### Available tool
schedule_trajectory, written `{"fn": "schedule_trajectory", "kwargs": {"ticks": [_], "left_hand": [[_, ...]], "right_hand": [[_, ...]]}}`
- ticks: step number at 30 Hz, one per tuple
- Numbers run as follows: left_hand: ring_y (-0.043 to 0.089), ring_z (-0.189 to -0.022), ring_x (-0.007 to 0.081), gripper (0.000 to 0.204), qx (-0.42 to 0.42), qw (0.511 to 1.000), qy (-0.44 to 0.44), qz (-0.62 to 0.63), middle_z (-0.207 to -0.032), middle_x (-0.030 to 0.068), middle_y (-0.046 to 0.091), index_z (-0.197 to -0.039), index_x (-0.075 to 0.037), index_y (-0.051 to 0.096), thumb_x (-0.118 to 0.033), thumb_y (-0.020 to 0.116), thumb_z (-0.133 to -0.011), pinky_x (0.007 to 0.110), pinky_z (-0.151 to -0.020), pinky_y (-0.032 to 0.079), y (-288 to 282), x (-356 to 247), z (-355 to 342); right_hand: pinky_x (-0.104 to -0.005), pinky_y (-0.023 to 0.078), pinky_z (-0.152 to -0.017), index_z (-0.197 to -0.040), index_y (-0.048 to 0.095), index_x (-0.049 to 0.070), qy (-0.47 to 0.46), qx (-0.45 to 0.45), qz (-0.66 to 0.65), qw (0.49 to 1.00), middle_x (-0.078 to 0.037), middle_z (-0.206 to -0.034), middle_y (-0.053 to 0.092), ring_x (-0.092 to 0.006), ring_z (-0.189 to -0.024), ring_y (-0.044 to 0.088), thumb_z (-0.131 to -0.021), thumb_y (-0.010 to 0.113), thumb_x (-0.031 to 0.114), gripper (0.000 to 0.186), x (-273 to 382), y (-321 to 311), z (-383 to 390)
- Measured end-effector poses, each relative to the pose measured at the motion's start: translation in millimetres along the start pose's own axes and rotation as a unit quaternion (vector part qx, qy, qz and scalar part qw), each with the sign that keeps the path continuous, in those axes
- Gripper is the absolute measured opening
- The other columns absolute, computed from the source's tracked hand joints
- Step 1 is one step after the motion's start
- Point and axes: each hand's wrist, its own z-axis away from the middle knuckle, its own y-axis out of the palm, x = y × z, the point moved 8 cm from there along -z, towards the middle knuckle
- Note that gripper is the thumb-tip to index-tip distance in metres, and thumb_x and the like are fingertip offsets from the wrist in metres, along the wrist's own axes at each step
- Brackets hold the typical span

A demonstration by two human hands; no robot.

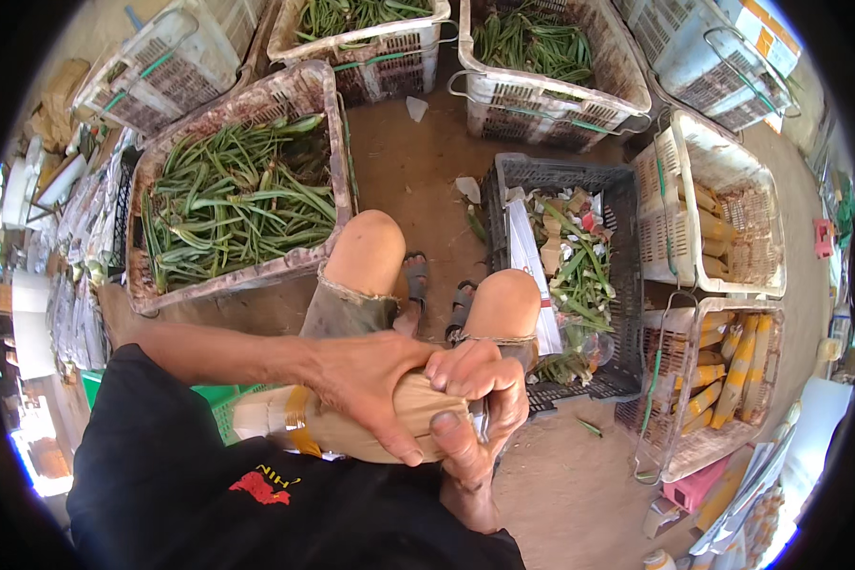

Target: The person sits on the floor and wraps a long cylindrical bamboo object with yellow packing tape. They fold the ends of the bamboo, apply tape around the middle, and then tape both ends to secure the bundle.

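Bundle in brown paper (pixel 429 410) lies crosswise before the black shirt (pixel 180 456). Left hand (pixel 366 375): grip clamped over its top. Right hand (pixel 480 404): grip clamped on its right end.

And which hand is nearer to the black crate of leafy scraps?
The right hand: it is just left of the black crate's near end, at the brown-wrapped bundle's end. The left hand is farther left, around the bundle.

I am wearing a black top (pixel 152 456) bearing a red-and-yellow print (pixel 259 488), greyish shorts (pixel 344 312) that are fraying at the hems, and dark strapped sandals (pixel 416 278).
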Motion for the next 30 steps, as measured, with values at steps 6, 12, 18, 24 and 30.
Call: {"fn": "schedule_trajectory", "kwargs": {"ticks": [6,12,18,24,30], "left_hand": [[0.073,-0.097,0.0241,0.068,-0.002,0.997,-0.056,0.044,-0.105,0.014,0.075,-0.116,0.003,0.065,-0.034,0.093,-0.066,0.037,-0.086,0.058,-3,21,-9],[0.075,-0.091,0.0323,0.078,-0.131,0.988,-0.081,-0.031,-0.098,0.0215,0.076,-0.11,0.01,0.065,-0.045,0.09,-0.06,0.04,-0.082,0.059,-22,27,-3],[0.074,-0.09,0.0383,0.089,-0.179,0.97,-0.127,-0.109,-0.098,0.0269,0.075,-0.115,0.012,0.062,-0.052,0.085,-0.059,0.044,-0.082,0.059,-20,24,3],[0.075,-0.089,0.0314,0.079,-0.085,0.989,-0.102,-0.062,-0.098,0.0208,0.075,-0.113,0.009,0.064,-0.045,0.091,-0.062,0.041,-0.081,0.06,-18,26,6],[0.073,-0.089,0.0177,0.054,0.001,0.993,-0.1,0.065,-0.098,0.0082,0.076,-0.107,-0.001,0.069,-0.027,0.097,-0.068,0.034,-0.08,0.06,-9,36,6]], "right_hand": [[-0.0418,0.05,-0.098,-0.12,0.057,-0.002,0.02,-0.005,0.062,0.998,-0.017,-0.116,0.06,-0.0253,-0.107,0.059,-0.087,0.08,0.016,0.045,-12,-13,-4],[-0.0427,0.05,-0.107,-0.138,0.055,-0.007,0.13,-0.166,0.198,0.957,-0.019,-0.134,0.063,-0.0273,-0.123,0.061,-0.086,0.09,0.026,0.07,-22,-26,9],[-0.0385,0.054,-0.099,-0.127,0.063,-0.005,0.133,-0.155,0.145,0.968,-0.016,-0.118,0.07,-0.0238,-0.11,0.067,-0.088,0.082,0.01,0.046,-33,-23,1],[-0.0388,0.054,-0.099,-0.118,0.064,-0.003,0.069,-0.085,0.144,0.983,-0.016,-0.112,0.07,-0.024,-0.107,0.068,-0.089,0.076,0.006,0.032,-24,-13,-1],[-0.0393,0.053,-0.096,-0.109,0.064,-0.002,0.052,-0.051,0.071,0.995,-0.016,-0.106,0.067,-0.025,-0.102,0.066,-0.089,0.067,-0.001,0.02,-24,-7,-2]]}}
